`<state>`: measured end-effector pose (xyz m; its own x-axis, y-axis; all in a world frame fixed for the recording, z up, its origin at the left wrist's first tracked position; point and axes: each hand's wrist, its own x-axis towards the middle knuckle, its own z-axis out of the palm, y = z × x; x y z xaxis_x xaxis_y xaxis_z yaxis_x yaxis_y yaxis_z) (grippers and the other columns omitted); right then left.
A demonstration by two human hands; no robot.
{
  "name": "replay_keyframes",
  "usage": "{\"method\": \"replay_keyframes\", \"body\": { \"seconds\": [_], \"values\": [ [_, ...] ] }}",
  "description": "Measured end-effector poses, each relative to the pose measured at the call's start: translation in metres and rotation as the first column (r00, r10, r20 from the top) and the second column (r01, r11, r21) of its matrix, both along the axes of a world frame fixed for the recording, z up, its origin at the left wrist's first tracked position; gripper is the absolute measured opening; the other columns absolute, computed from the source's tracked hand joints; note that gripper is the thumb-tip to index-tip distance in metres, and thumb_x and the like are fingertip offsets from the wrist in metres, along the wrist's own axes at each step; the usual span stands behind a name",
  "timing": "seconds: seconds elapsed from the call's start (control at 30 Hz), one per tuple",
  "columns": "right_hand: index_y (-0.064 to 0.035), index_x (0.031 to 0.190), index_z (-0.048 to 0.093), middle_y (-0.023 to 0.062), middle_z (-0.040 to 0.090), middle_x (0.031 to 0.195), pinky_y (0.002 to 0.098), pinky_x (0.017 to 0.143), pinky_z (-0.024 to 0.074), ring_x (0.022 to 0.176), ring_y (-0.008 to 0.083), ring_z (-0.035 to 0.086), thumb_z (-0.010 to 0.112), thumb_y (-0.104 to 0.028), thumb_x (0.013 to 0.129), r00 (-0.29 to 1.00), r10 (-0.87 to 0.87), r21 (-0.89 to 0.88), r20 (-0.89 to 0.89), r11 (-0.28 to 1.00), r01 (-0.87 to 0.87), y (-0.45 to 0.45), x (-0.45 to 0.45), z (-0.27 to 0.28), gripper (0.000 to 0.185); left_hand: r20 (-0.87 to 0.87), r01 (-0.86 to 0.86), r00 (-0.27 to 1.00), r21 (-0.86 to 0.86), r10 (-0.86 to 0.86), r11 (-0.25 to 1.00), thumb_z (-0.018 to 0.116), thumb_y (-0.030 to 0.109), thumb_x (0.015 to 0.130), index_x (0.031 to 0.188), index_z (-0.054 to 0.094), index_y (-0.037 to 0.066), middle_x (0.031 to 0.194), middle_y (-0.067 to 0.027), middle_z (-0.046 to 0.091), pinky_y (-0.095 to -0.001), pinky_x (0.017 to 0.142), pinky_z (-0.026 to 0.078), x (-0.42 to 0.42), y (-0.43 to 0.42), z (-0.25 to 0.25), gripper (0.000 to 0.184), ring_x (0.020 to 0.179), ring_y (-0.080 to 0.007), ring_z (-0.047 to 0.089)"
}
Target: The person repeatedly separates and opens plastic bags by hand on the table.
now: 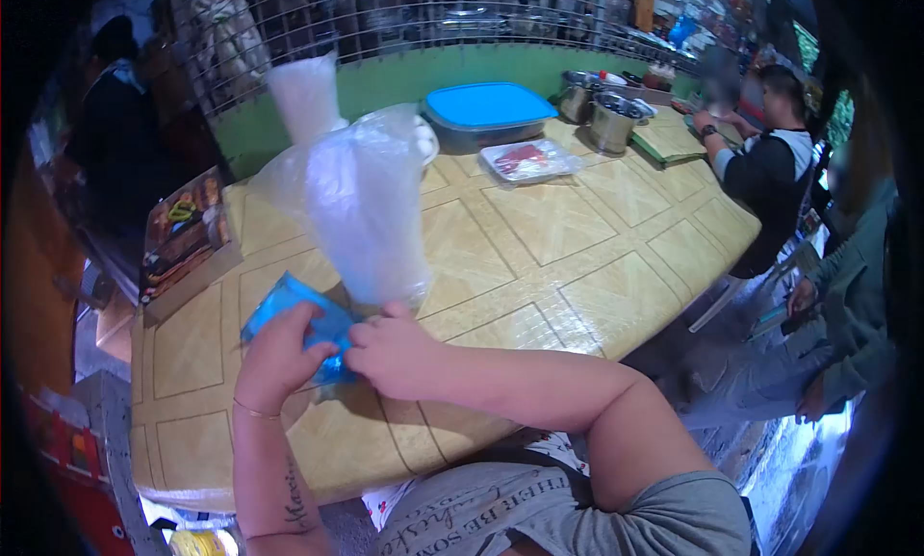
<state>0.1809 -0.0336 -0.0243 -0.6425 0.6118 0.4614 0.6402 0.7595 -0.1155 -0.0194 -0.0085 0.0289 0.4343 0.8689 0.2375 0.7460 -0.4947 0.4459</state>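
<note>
A shiny blue plastic packet lies at the table's near left part, between my two hands. My left hand is closed on the packet's left side, thumb over its top. The fingers of my right hand are curled and pinch the packet's right edge. Just beyond them stands a tall clear plastic bag holding something pale that I cannot make out. Its base is close to my right fingers.
On the patterned table are a blue-lidded container, a wrapped white tray, metal pots and another plastic bag. A box of food is at left. A seated person works at the right end; others stand nearby.
</note>
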Motion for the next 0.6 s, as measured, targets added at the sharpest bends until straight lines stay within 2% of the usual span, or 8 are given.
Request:
{"method": "replay_keyframes", "body": {
  "seconds": [0.07,0.1,0.2,0.3,0.4,0.5,0.6],
  "values": [
    [-0.0137,0.080,0.061,0.0042,0.059,0.086,0.0414,0.080,0.0363,0.081,0.0218,0.061,0.064,-0.023,0.079,0.993,0.103,0.172,-0.060,0.981,-0.091,0.000,-0.002,-0.004,0.009,-0.061,-0.009,0.998,-0.212,-0.005,0.977,0.068,0.010,0.073,0.094,0.062,0.002,0.079,-0.0139,0.065,-0.0396,0.065,0.050,0.004,0.001,-0.003,0.023,0.073,-0.0316,0.063],
    [-0.0144,0.081,0.060,0.0036,0.058,0.086,0.0407,0.080,0.0359,0.080,0.0210,0.060,0.064,-0.024,0.078,0.985,0.156,0.257,-0.078,0.957,-0.131,0.000,-0.003,-0.007,0.010,-0.033,-0.003,0.999,-0.174,-0.003,0.985,0.067,0.008,0.074,0.095,0.062,0.002,0.080,-0.0142,0.065,-0.0386,0.066,0.050,0.005,0.004,-0.007,0.023,0.074,-0.0303,0.064],
    [-0.0144,0.081,0.060,0.0035,0.058,0.086,0.0421,0.078,0.0385,0.080,0.0201,0.061,0.061,-0.023,0.080,0.983,0.174,0.084,-0.057,0.982,-0.169,-0.003,-0.011,-0.015,0.009,0.081,-0.008,0.997,-0.092,0.016,0.996,0.062,0.001,0.076,0.096,0.060,0.001,0.081,-0.0134,0.065,-0.0351,0.066,0.050,0.006,0.010,-0.018,0.021,0.074,-0.0248,0.064],
    [-0.0131,0.082,0.060,0.0037,0.058,0.087,0.0421,0.075,0.0418,0.081,0.0192,0.061,0.058,-0.024,0.082,0.984,0.023,-0.073,-0.174,0.997,-0.037,0.013,-0.013,-0.025,0.011,0.231,-0.044,0.971,-0.095,0.066,0.994,0.059,-0.004,0.078,0.094,0.058,0.001,0.079,-0.0089,0.063,-0.0301,0.066,0.048,0.011,0.005,-0.009,0.017,0.073,-0.0165,0.060],
    [-0.0125,0.083,0.061,0.0049,0.058,0.089,0.0414,0.073,0.0452,0.084,0.0200,0.062,0.058,-0.024,0.083,0.995,-0.091,-0.060,-0.041,0.994,0.089,0.020,-0.016,-0.027,0.012,0.314,-0.050,0.943,-0.194,0.111,0.980,0.059,-0.007,0.079,0.090,0.057,0.001,0.079,-0.0009,0.059,-0.0237,0.066,0.045,0.022,-0.002,0.002,0.014,0.073,-0.0078,0.054],
    [-0.0129,0.082,0.063,0.0065,0.058,0.091,0.0407,0.075,0.0465,0.087,0.0222,0.063,0.058,-0.023,0.082,0.987,-0.113,-0.169,0.112,0.977,0.131,0.009,-0.018,-0.014,0.011,0.393,-0.014,0.914,-0.223,0.103,0.975,0.060,-0.007,0.079,0.090,0.057,0.002,0.079,-0.0005,0.059,-0.0230,0.066,0.045,0.024,-0.001,-0.006,0.014,0.074,-0.0071,0.055],
    [-0.0112,0.087,0.066,0.0092,0.060,0.098,0.0422,0.075,0.0492,0.093,0.0253,0.062,0.057,-0.023,0.082,0.997,-0.077,-0.004,0.002,0.997,0.077,0.006,-0.015,-0.025,0.016,0.446,0.039,0.893,-0.204,0.057,0.978,0.061,-0.007,0.079,0.090,0.058,0.002,0.079,-0.0001,0.060,-0.0232,0.068,0.046,0.027,-0.006,-0.003,0.015,0.075,-0.0071,0.056]
  ]
}}
